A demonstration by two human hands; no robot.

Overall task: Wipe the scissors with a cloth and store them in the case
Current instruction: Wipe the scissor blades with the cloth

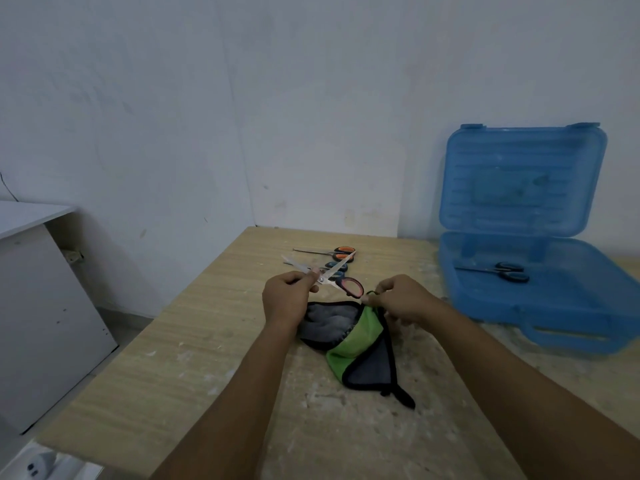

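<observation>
While the left hand (287, 299) pinches the scissors (327, 275) at the pivot, fingertips curled round the joint, the blades stand spread in a V pointing far, and one dark loop handle reaches right toward the right hand (405, 299). That hand, just right of the handle, pinches a raised corner of the green-and-grey cloth (356, 341), whose bulk lies on the table (173, 358) below the scissors. Wiping likely means bringing the cloth up and left onto the blades. The open blue case (571, 289) sits well apart on the right, nearer the right hand, with a black pair (498, 270) inside.
</observation>
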